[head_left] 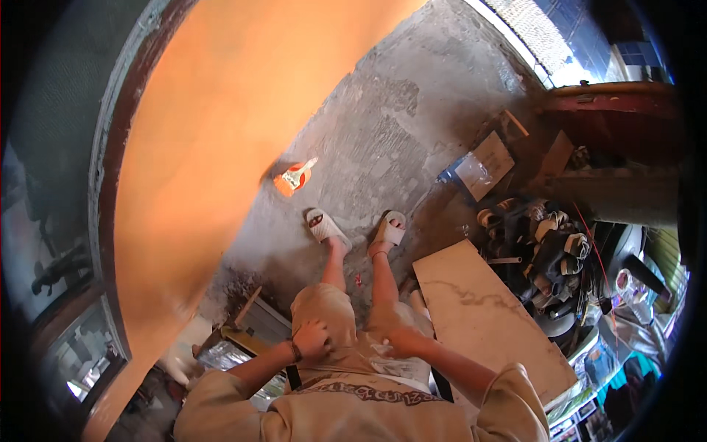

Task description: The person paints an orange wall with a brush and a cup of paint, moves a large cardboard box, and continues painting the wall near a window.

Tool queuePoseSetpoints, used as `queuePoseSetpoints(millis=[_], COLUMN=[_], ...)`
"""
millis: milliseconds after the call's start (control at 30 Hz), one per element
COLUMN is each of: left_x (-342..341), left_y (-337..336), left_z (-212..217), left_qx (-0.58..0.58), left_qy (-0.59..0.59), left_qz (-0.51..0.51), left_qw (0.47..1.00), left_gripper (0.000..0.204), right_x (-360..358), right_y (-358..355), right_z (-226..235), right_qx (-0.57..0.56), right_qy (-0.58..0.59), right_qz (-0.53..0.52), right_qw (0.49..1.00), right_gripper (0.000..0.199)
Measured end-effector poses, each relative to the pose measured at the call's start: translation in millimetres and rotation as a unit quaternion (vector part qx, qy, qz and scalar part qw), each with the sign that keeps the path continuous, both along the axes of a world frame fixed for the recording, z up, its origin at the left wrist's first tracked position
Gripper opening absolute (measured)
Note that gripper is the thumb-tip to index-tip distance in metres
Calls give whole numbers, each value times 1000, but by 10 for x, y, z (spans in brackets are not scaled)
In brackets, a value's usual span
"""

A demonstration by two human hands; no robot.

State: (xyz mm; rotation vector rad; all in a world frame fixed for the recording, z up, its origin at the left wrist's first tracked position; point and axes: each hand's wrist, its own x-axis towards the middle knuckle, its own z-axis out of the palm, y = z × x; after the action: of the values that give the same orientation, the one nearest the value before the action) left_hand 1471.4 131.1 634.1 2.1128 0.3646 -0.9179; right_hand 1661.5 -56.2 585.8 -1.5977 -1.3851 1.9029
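Note:
My left hand rests on my left thigh, its fingers curled closed, with nothing visible in them. Over my lap, my right hand has its fingers bent in; a pale, whitish patch shows at the fingertips, too unclear to name. Ahead on the grey floor, against the foot of the orange wall, is a small orange paint container. A paintbrush with a pale handle lies across its top, apart from both hands.
An orange wall runs along the left, above a rough concrete floor. To my right lies a large wooden board. Beyond it are piled shoes and a flat cardboard piece. My slippered feet stand ahead.

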Motion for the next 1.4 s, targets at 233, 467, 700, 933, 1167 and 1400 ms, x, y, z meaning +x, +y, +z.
queuePoseSetpoints(millis=[233,467,700,933,1167,1400], left_x=[-289,30,187,491,1468,2103], left_y=[-323,-98,409,654,409,-218], left_z=[184,647,536,483,409,384], left_qx=[-92,0,-3,-43,-51,-75], left_qy=[67,50,60,50,3,-40], left_qz=[261,240,263,346,456,552], left_qw=[958,970,963,936,889,829], left_gripper=[24,37,43,45,46,49], right_x=[-95,208,525,1008,2245,2798], right_y=[-429,-15,724,1414,2088,2297], right_z=[48,696,1207,1393,1254,1275], right_qx=[-125,-78,-87,-95,-66,-66], right_qy=[-29,-83,-212,-306,-305,-312], right_qz=[12,-59,-69,11,260,368], right_qw=[992,992,971,947,914,873], right_gripper=[20,27,34,38,44,46])
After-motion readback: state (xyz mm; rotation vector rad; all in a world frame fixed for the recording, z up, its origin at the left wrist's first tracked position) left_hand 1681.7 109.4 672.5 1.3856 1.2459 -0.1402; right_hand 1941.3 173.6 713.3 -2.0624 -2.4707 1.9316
